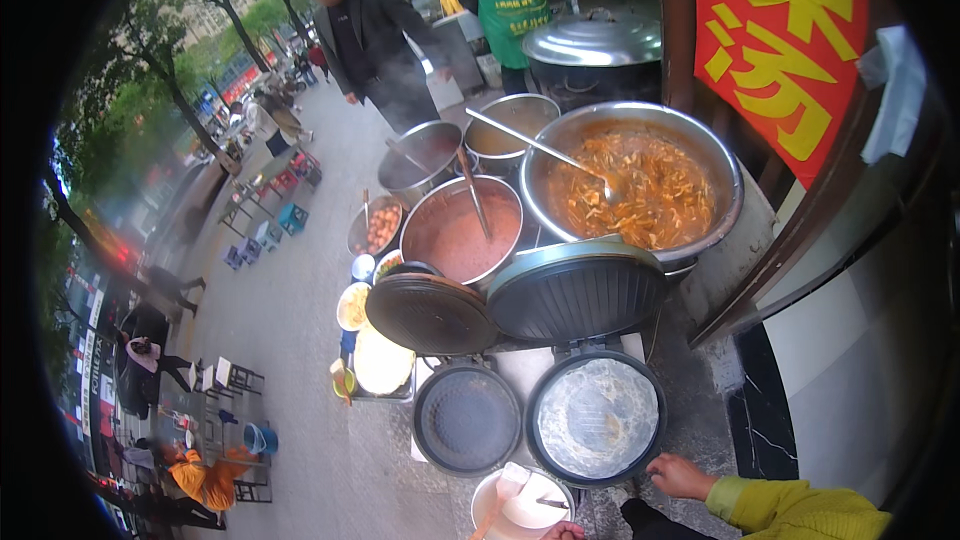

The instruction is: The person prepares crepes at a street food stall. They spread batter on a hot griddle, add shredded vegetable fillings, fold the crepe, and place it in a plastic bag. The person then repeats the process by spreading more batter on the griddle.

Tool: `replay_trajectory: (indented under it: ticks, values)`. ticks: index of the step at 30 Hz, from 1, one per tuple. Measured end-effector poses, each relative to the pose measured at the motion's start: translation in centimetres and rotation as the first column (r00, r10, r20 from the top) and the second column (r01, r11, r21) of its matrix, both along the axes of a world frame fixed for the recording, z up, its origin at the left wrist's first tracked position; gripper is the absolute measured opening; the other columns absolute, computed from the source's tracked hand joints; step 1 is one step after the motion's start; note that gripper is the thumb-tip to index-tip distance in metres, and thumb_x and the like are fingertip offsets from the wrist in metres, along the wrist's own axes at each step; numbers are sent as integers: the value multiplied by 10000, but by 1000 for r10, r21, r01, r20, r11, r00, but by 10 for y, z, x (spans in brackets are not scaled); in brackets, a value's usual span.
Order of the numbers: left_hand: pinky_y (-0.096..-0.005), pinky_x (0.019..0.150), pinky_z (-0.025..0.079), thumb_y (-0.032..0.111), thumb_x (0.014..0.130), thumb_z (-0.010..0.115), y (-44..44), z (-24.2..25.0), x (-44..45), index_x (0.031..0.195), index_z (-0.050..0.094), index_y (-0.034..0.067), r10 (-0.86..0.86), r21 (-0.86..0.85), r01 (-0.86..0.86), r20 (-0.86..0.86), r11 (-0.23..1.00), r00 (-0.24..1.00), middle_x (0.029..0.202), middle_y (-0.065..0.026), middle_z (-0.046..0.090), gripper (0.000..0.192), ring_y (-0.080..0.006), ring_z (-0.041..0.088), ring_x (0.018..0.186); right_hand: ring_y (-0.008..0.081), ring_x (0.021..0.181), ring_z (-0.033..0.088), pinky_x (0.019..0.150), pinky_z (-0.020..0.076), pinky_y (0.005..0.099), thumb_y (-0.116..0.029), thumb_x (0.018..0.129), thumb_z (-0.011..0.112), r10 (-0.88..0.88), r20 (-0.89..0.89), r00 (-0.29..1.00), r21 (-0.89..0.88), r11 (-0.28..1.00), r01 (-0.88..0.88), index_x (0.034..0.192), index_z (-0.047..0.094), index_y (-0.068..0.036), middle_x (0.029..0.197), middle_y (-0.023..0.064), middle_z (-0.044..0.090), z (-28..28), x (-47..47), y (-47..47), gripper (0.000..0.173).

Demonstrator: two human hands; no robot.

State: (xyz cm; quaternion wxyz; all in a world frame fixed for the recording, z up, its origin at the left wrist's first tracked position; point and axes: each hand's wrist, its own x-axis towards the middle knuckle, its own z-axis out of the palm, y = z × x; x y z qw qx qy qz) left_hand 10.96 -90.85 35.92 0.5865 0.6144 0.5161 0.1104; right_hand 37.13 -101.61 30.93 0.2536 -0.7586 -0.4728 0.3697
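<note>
My right hand (679, 475), in a yellow-green sleeve, is at the lower right rim of an open electric griddle (532, 439); whether it touches the rim is unclear. A thin pale flatbread (598, 418) lies in that griddle. Only part of my left hand (562, 532) shows at the bottom edge, by a bowl of white batter (534, 516); what it holds is not clear. A brush with a wooden handle (495, 506) rests across the bowl. Left of the flatbread, a second open griddle (466, 420) has a bare dark plate.
Beyond the raised griddle lids stand a large steel basin of soup (637, 172) with a ladle (540, 146), a pot of reddish porridge (469, 232) and a lidded pot (592, 41). A person in a green apron (511, 4) and a person in a dark jacket (371, 34) stand behind.
</note>
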Motion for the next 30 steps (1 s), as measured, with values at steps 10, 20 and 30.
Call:
replay_trajectory:
  ticks: [10, 20, 30]
  values:
    - [-345, 631, 420, 116, 860, 434, -50, -22, -108, 782, 554, 7, 93, 506, -81, 2, 859, 996, 698, -117, 551, 180, -219, 509, 666, 350, 877, 574, 778, 465, 434, -197, 796, 518, -41, 59, 997, 66, 997, 37, 909, 618, -53, 895, 171, 597, 27, -117, -29, 209]
    - [-313, 638, 408, 133, 856, 453, -141, 65, -395, 813, 541, -18, 627, 459, -578, 59, 674, 777, 720, -86, 521, 180, -185, 462, 675, 353, 918, 569, 801, 452, 434, -177, 803, 527, 452, 94, 887, 168, 871, -461, 983, 594, -38, 962, 187, 583, 88, -361, -25, 238]
    - [-257, 459, 378, -59, 723, 371, -165, 90, -472, 610, 518, 27, 793, 373, -831, 300, 414, 530, 526, -58, 502, 205, -146, 480, 474, 366, 945, 563, 793, 451, 453, -122, 751, 490, 535, 139, 833, 232, 801, -553, 887, 599, -35, 969, 199, 585, 92, -448, 32, 195]
